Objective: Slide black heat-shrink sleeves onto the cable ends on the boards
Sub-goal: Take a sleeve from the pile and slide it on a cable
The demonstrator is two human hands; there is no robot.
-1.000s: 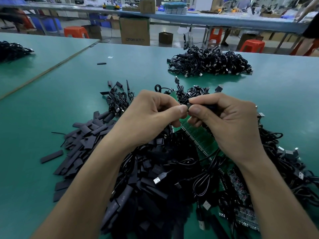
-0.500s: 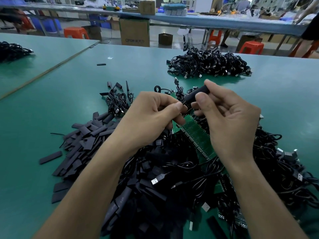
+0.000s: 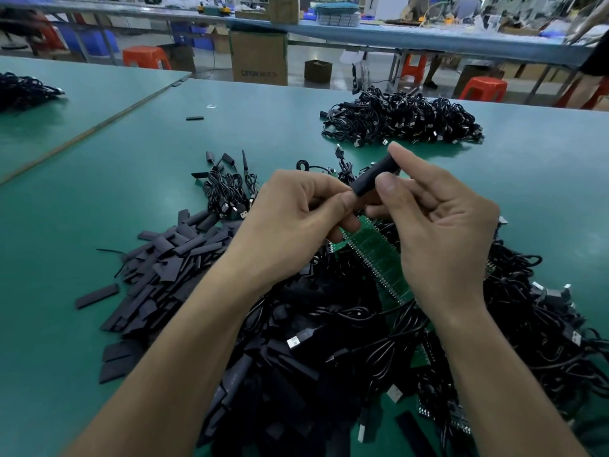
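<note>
Both hands meet above the green board [image 3: 379, 255]: right hand [image 3: 441, 225] pinches a black sleeve [image 3: 375, 176] tilted upward, left hand [image 3: 296, 222] pinches its lower end.

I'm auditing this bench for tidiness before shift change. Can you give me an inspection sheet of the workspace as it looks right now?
Surface: green table, with a seam to a second table at left.
Job's things: one heat-shrink sleeve held up; loose sleeves piled at left; green board below the hands.
Clutter: a stray sleeve piece lies alone farther back.
Grippers: left hand pinches the sleeve's lower end; right hand pinches its upper part.
Cables: tangled cable pile under the forearms; second heap beyond; small bundle by the sleeves.
Surroundings: cardboard box, orange stool, blue bench behind.
</note>
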